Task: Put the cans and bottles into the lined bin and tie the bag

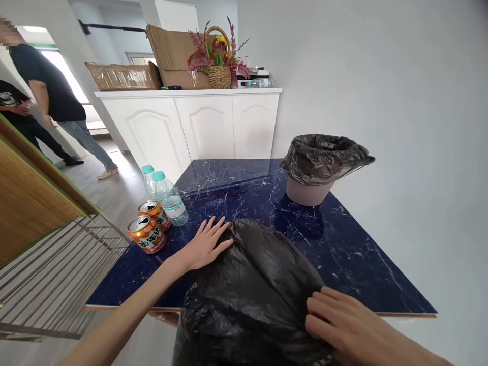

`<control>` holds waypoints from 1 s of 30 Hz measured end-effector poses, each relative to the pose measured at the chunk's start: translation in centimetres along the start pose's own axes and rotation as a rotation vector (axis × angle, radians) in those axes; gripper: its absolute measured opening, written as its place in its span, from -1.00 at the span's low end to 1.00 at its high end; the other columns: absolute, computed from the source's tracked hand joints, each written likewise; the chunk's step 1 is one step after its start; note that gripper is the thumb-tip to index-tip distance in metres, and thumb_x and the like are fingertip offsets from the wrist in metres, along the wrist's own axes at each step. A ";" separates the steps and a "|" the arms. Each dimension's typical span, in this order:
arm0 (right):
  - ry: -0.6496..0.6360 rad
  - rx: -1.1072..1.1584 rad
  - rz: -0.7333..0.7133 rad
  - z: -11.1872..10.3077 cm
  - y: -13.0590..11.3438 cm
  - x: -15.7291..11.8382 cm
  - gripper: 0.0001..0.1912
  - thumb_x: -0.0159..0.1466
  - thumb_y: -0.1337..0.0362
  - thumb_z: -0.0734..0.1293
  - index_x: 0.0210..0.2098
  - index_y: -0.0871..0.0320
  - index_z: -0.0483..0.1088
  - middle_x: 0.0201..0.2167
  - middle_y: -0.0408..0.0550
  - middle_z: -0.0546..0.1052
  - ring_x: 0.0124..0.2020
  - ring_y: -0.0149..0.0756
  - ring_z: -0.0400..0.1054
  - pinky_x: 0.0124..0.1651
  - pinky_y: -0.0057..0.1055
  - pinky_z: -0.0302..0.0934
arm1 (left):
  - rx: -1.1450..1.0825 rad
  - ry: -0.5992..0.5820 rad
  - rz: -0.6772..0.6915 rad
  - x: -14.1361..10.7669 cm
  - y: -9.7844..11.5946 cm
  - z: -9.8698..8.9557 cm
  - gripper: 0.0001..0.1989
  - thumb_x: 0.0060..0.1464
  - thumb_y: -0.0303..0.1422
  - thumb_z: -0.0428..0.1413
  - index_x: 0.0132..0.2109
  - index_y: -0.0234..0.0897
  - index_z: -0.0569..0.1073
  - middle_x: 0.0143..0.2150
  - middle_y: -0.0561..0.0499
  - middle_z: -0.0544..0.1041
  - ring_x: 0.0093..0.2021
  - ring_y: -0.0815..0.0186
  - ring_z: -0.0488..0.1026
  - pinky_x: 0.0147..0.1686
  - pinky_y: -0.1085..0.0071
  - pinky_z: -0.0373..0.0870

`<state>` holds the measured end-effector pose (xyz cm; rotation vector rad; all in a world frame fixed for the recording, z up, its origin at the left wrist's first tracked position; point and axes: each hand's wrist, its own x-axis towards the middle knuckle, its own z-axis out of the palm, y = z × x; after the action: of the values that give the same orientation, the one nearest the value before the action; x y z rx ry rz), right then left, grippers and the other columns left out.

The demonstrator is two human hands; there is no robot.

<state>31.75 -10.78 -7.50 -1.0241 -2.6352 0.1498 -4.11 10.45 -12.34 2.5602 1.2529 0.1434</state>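
Observation:
A black plastic bag (263,284) lies bunched over the near edge of the dark blue marbled table (224,178) and hangs down toward me. My left hand (208,241) rests on the bag's far left side with its fingers stretched out. At the bag's right side, the curled fingers of my right hand (335,315) grip the plastic. Farther back on the right stands a pinkish-grey bin (307,192), lined with another black bag (324,160) that folds over its rim.
Two orange drink cans (147,235) and clear bottles with teal caps (173,201) stand along the table's left side. A metal rack (57,274) is at the left. Behind is a white cabinet (206,122) bearing a flower basket (220,76) and cardboard boxes. Two people (53,84) are at far left.

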 end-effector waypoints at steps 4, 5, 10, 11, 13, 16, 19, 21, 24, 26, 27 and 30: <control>-0.287 0.415 0.143 -0.4 0.7 -1.0 -0.65 0.26 0.42 0.43 0.00 -0.04 0.49 -0.13 -0.09 0.66 -0.18 -0.13 0.58 -0.17 -0.31 0.42 | -0.182 0.085 -0.010 0.0 2.3 -0.3 -0.24 0.45 0.16 -0.10 0.55 -0.20 0.20 0.62 -0.17 0.15 0.62 -0.06 0.01 0.56 -0.04 -0.08; -0.309 0.555 0.175 -0.8 1.3 -0.7 -0.68 0.33 0.33 0.45 0.05 -0.08 0.51 -0.10 -0.11 0.67 -0.13 -0.15 0.59 -0.12 -0.32 0.45 | -0.243 0.126 -0.032 0.3 3.0 -0.5 -0.25 0.44 0.15 -0.09 0.53 -0.23 0.25 0.58 -0.19 0.24 0.58 -0.04 0.12 0.54 0.00 -0.01; 0.034 0.691 0.394 -0.7 4.0 3.6 -0.77 0.56 0.08 0.25 -0.04 -0.03 0.51 -0.10 -0.05 0.66 -0.13 -0.19 0.57 -0.04 -0.28 0.48 | -0.380 0.169 -0.152 4.0 5.2 -1.3 -0.21 0.48 0.12 -0.37 0.13 -0.24 0.63 0.11 -0.20 0.69 0.17 -0.07 0.60 0.20 0.10 0.43; 0.108 0.623 0.398 0.0 4.4 4.6 -0.76 0.57 0.10 0.22 -0.03 -0.01 0.50 -0.08 -0.02 0.65 -0.12 -0.17 0.56 -0.04 -0.26 0.48 | -0.387 0.136 -0.150 5.0 5.3 -1.4 -0.20 0.47 0.15 -0.33 0.00 -0.21 0.68 -0.01 -0.18 0.73 0.06 -0.07 0.65 0.07 0.14 0.49; 0.217 0.473 0.361 1.7 4.6 6.2 -0.79 0.56 0.18 0.20 0.03 0.01 0.46 0.00 0.04 0.62 -0.01 -0.12 0.54 0.05 -0.18 0.48 | -0.395 0.039 -0.108 6.9 5.4 -1.6 -0.33 0.35 0.23 -0.07 -0.24 -0.16 0.72 -0.25 -0.10 0.74 -0.18 -0.02 0.69 -0.18 0.25 0.51; 0.293 0.248 0.273 4.1 4.0 7.8 -0.71 0.54 0.27 0.22 0.20 0.04 0.40 0.21 0.14 0.52 0.25 -0.02 0.42 0.28 -0.03 0.40 | -0.401 -0.081 0.008 8.9 5.4 -2.2 -0.56 0.08 0.15 0.29 -0.38 -0.12 0.71 -0.43 0.02 0.69 -0.41 0.14 0.61 -0.41 0.37 0.42; 0.262 0.072 0.208 5.8 3.6 8.9 -0.55 0.56 0.21 0.22 0.40 0.11 0.29 0.44 0.20 0.34 0.49 0.07 0.18 0.47 0.12 0.20 | -0.382 0.007 0.070 10.3 5.5 -3.4 -0.58 0.18 0.10 0.22 -0.24 -0.12 0.74 -0.26 0.00 0.75 -0.30 0.13 0.64 -0.30 0.36 0.49; 0.188 0.002 0.210 6.7 4.0 9.7 -0.43 0.59 0.08 0.19 0.50 0.17 0.19 0.56 0.21 0.17 0.60 0.13 -0.04 0.56 0.24 0.01 | -0.338 0.176 0.051 11.4 5.4 -4.4 -0.50 0.33 0.09 0.07 -0.09 -0.18 0.72 -0.08 -0.10 0.73 -0.13 0.04 0.64 -0.10 0.26 0.52; 0.045 -0.023 0.310 7.4 5.6 10.7 -0.28 0.60 -0.10 0.10 0.55 0.24 0.12 0.61 0.23 0.01 0.62 0.24 -0.21 0.55 0.37 -0.05 | -0.236 0.427 0.001 12.4 5.4 -5.9 -0.47 0.46 -0.03 -0.07 0.14 -0.31 0.60 0.15 -0.28 0.60 0.19 -0.14 0.51 0.23 -0.01 0.37; 0.007 -0.003 0.353 7.4 6.6 11.2 -0.27 0.60 -0.12 0.08 0.54 0.24 0.17 0.59 0.23 0.07 0.60 0.25 -0.12 0.53 0.34 0.02 | -0.172 0.508 0.022 12.3 5.7 -6.2 -0.51 0.49 -0.14 -0.10 0.28 -0.33 0.49 0.29 -0.35 0.49 0.36 -0.19 0.34 0.36 -0.14 0.20; 0.015 0.011 0.350 7.3 6.9 11.5 -0.30 0.60 -0.09 0.08 0.52 0.23 0.21 0.57 0.22 0.13 0.58 0.22 -0.02 0.52 0.29 0.08 | -0.149 0.513 0.059 12.0 5.9 -6.0 -0.53 0.49 -0.17 -0.10 0.31 -0.30 0.46 0.33 -0.32 0.46 0.40 -0.17 0.30 0.40 -0.15 0.15; 0.109 0.029 0.306 7.2 7.5 12.5 -0.44 0.61 0.07 0.08 0.46 0.17 0.31 0.49 0.14 0.33 0.50 0.04 0.22 0.51 0.09 0.19 | -0.061 0.393 0.240 10.6 6.2 -4.1 -0.54 0.51 -0.15 -0.09 0.35 -0.21 0.45 0.37 -0.20 0.49 0.45 -0.04 0.29 0.47 -0.05 0.11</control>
<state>25.59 3.29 -12.81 -1.3796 -2.3595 0.1932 6.25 15.98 -6.97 2.7035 1.0300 0.7537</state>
